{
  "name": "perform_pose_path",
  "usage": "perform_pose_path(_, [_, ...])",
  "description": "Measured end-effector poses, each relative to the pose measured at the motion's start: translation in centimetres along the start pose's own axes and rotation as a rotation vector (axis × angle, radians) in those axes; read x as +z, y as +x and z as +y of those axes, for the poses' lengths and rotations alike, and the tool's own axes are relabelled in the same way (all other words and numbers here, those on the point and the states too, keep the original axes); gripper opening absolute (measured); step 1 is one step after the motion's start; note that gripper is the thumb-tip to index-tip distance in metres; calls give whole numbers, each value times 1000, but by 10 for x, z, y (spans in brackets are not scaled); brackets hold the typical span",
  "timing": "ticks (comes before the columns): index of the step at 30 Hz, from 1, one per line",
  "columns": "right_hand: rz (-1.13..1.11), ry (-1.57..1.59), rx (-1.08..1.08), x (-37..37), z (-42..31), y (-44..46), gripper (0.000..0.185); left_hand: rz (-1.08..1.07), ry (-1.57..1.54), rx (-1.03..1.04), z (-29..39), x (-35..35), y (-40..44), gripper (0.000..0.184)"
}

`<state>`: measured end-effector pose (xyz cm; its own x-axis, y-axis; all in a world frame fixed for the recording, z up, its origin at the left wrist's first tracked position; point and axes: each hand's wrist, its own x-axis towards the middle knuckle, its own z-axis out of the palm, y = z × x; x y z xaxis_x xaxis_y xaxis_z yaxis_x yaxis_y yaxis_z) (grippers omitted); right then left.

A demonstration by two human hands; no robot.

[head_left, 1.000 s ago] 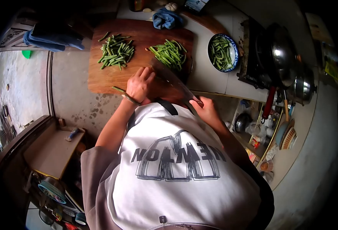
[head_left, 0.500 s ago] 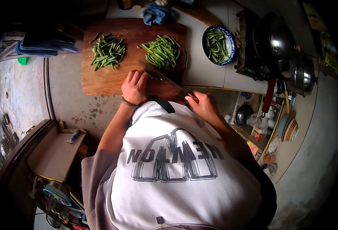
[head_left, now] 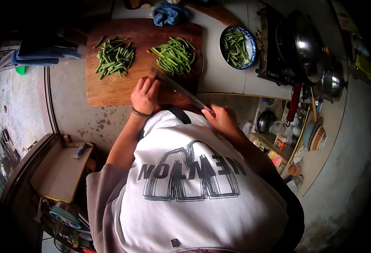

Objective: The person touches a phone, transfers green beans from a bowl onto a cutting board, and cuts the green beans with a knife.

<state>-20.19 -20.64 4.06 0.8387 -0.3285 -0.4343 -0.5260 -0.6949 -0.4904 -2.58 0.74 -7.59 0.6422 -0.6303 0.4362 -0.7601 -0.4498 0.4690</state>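
Observation:
My right hand [head_left: 221, 119] is closed around the handle of a kitchen knife [head_left: 179, 89]. Its long dark blade slants up and left across the near part of a wooden cutting board [head_left: 105, 92]. Beside the blade's tip, my left hand [head_left: 145, 95] rests on the board with its fingers curled; whatever lies under them is hidden. Beyond the hands are two piles: short cut green beans [head_left: 114, 58] on the left and longer green beans [head_left: 173, 57] on the right.
A blue-rimmed bowl [head_left: 253, 52] of cut beans stands right of the board. Further right is a stove [head_left: 274, 50] with a lidded wok [head_left: 307, 46], its red handle [head_left: 294, 103] sticking out. A blue cloth [head_left: 168, 14] lies behind the board.
The knife blade has turned and looks narrower, more edge-on. My right hand has shifted slightly left with it. My left hand stays curled at nearly the same place; the whole view has shifted a little.

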Motion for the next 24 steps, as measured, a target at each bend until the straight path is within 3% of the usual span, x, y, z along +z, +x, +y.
perform_pose_path(14, [58, -73, -26, 43, -3, 15, 35, -25, 1, -17, -3, 1, 1, 27])
perform_pose_path(17, [129, 49, -9, 38, 3, 12, 35, 9, -22, -15, -2, 4, 2, 25])
perform_pose_path(24, [-20, 2, -3, 8, 4, 5, 35, 12, -34, -23, -1, 1, 3, 24])
